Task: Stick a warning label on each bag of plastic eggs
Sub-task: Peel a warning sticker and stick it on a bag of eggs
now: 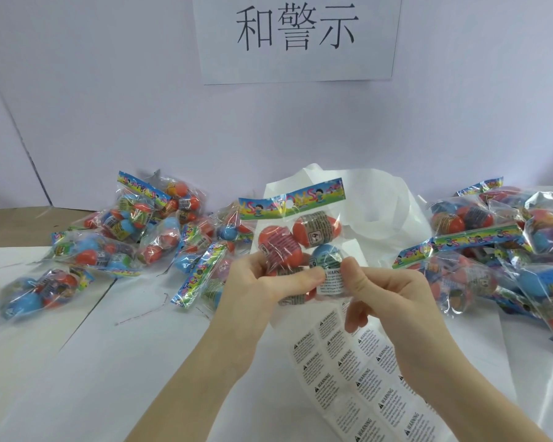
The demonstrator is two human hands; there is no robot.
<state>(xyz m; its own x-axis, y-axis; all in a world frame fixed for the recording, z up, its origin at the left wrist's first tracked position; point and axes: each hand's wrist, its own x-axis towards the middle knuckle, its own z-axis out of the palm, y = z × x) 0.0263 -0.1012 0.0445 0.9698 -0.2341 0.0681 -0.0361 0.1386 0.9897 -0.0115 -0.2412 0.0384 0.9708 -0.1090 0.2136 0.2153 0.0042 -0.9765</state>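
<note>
packing/labelling workstation | white paper-covered table (77, 362) | heaps of bagged toy eggs (134, 231) left and right | warning-label sheet (358, 371) | printed Chinese sign (297, 33) on wall

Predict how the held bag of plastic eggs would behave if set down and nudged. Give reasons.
The held bag is thin crinkly film, so it probably flops and slides easily. Its round eggs likely shift or roll inside. It looks light: the left hand and right hand hold it by fingertips.

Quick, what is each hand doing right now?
Left hand: grips the bag of eggs.
Right hand: pinches the warning label against the bag.
</note>
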